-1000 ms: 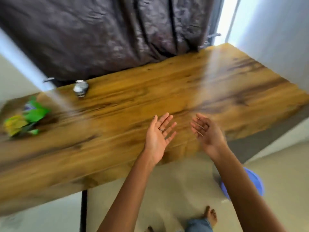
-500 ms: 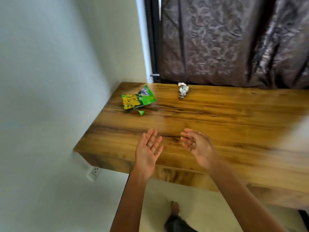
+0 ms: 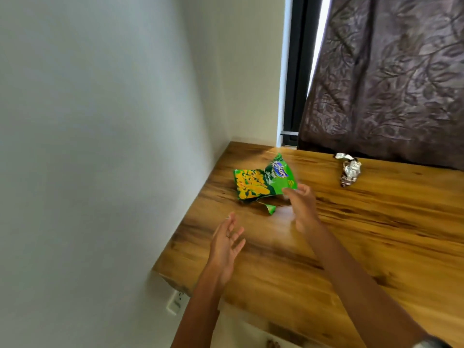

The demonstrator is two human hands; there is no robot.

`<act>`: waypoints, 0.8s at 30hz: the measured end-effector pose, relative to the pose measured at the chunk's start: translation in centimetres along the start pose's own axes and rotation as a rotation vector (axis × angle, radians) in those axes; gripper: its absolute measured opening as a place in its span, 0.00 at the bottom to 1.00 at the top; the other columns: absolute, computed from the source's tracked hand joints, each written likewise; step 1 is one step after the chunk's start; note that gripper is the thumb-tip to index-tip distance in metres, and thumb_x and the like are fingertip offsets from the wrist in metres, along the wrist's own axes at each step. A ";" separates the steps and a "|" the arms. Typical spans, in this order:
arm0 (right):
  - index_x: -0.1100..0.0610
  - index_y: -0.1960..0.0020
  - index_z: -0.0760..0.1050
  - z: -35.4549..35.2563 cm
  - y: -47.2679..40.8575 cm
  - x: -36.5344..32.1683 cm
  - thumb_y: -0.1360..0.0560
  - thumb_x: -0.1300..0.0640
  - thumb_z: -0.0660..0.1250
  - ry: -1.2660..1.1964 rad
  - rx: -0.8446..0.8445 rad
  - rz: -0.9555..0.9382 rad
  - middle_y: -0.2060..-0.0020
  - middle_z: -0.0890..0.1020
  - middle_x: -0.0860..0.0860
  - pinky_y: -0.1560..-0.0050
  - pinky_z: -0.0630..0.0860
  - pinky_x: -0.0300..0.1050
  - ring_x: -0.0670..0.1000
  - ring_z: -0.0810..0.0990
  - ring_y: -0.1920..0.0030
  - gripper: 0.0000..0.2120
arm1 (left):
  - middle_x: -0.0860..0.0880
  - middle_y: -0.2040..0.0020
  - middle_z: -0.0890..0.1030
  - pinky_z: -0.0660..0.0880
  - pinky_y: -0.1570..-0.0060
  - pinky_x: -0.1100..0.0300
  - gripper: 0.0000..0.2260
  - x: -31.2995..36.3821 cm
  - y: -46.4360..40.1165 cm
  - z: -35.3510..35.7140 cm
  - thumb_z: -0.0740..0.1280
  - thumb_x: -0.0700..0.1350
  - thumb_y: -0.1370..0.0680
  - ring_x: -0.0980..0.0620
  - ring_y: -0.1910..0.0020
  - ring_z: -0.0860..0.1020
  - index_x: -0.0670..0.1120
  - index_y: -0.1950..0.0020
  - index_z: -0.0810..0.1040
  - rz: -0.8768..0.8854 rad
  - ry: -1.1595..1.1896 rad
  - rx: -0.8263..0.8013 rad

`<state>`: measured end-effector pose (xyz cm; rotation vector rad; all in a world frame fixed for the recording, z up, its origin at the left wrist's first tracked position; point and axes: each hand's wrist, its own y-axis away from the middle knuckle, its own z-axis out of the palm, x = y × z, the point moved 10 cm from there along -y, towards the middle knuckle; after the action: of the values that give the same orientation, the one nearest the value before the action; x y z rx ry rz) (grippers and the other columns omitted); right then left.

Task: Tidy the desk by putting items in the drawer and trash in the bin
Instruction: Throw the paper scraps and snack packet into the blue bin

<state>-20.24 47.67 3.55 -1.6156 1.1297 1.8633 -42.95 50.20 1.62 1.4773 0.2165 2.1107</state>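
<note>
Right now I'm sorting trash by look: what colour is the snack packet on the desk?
Green with yellow snack pictures, the snack packet; head view.

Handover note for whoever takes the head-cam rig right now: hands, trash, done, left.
Right hand: open, fingertips at the edge of the green snack packet, no grip yet.
Left hand: open, empty, hovering over the near left part of the wooden desk.
Trash: the snack packet lies crumpled near the desk's far left corner; a crumpled foil wrapper lies to its right, by the curtain.
Done: nothing else shows on the desk in this view.
Left: grip the packet, pick up the foil wrapper, and bin both. Neither bin nor drawer is in view now.
</note>
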 end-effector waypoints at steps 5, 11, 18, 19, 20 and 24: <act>0.57 0.27 0.57 1.3 -4.7 1.0 0.35 0.49 0.77 0.009 0.096 0.128 0.31 0.66 0.57 0.40 0.71 0.53 0.58 0.70 0.35 0.45 | 0.48 0.30 0.71 0.68 0.39 0.51 0.17 0.5 -3.7 0.4 0.57 0.49 0.19 0.47 0.35 0.72 0.47 0.30 0.68 -0.066 -0.015 0.005; 0.59 0.34 0.66 3.2 -6.1 4.4 0.31 0.64 0.73 -0.170 0.089 0.289 0.39 0.76 0.61 0.50 0.75 0.49 0.58 0.78 0.46 0.28 | 0.47 0.31 0.71 0.69 0.40 0.50 0.16 -0.2 -7.2 0.2 0.59 0.48 0.19 0.46 0.37 0.72 0.48 0.32 0.69 -0.171 0.013 0.030; 0.57 0.56 0.68 3.1 -5.4 4.1 0.28 0.70 0.69 -0.493 0.153 0.254 0.60 0.79 0.57 0.67 0.80 0.41 0.50 0.79 0.66 0.12 | 0.46 0.31 0.71 0.68 0.41 0.52 0.18 -0.4 -10.0 1.0 0.63 0.50 0.22 0.46 0.34 0.71 0.47 0.34 0.70 -0.277 0.031 0.007; 0.57 0.59 0.68 3.3 -5.1 4.1 0.28 0.70 0.68 -0.554 0.144 0.278 0.63 0.79 0.56 0.70 0.79 0.40 0.49 0.79 0.68 0.12 | 0.47 0.31 0.71 0.68 0.40 0.52 0.20 -0.4 -10.3 1.8 0.64 0.52 0.22 0.46 0.33 0.71 0.48 0.32 0.69 -0.283 0.023 -0.032; 0.58 0.61 0.69 3.7 -4.6 4.3 0.28 0.70 0.68 -0.608 0.129 0.314 0.66 0.79 0.55 0.72 0.79 0.39 0.50 0.78 0.68 0.11 | 0.48 0.31 0.71 0.68 0.39 0.51 0.22 -0.3 -10.6 2.7 0.64 0.54 0.23 0.47 0.33 0.70 0.49 0.31 0.68 -0.286 0.016 -0.076; 0.62 0.59 0.72 6.6 -2.0 4.8 0.26 0.69 0.65 -0.701 -0.022 0.487 0.67 0.78 0.57 0.73 0.79 0.36 0.51 0.76 0.65 0.05 | 0.49 0.34 0.73 0.66 0.36 0.48 0.21 0.5 -11.4 6.3 0.67 0.53 0.25 0.48 0.34 0.71 0.52 0.33 0.69 -0.250 0.047 -0.157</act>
<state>-23.90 53.16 -1.67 -0.5905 1.2194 2.4564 -33.45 58.87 -0.45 1.2425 0.2344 1.9162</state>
